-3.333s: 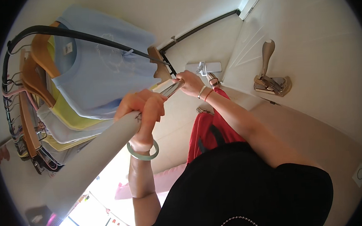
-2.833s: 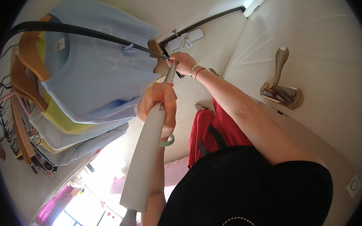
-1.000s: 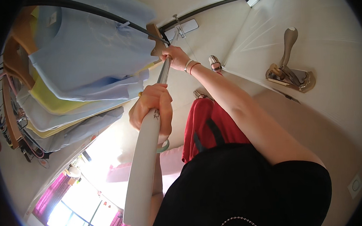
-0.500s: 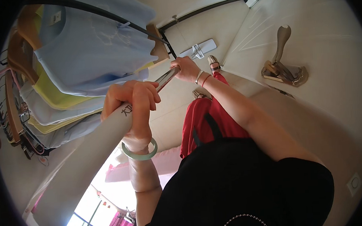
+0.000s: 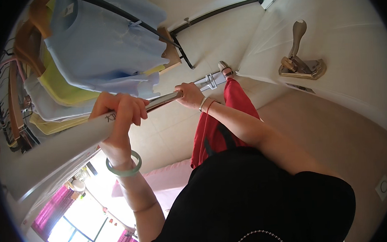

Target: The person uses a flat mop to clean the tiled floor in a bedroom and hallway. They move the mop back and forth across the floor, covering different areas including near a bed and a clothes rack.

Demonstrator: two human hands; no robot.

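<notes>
I hold a flat mop by its pole, which slants from the lower left toward the floor ahead. My left hand [image 5: 118,119], with a green bangle at the wrist, is closed round the thick white upper part of the mop handle [image 5: 66,140]. Farther down, my right hand [image 5: 189,96] grips the thinner metal pole [image 5: 163,99]. Beyond that hand the flat mop head [image 5: 218,78] lies on the tiles, beside my foot in a sandal [image 5: 224,67]. My right forearm and hand hide part of the lower pole.
Blue and yellow tops [image 5: 104,46] hang on wooden hangers from a black rack [image 5: 107,11] at the left. A white door [image 5: 322,46] with a metal lever handle [image 5: 298,39] stands at the right. Behind me to the left are pink bedding [image 5: 170,180] and a bright window [image 5: 81,234].
Both hands have shifted left and nearer with the pole, which now slants more flatly. The mop head has slid nearer over the floor, toward my foot; one foot is now out of sight.
</notes>
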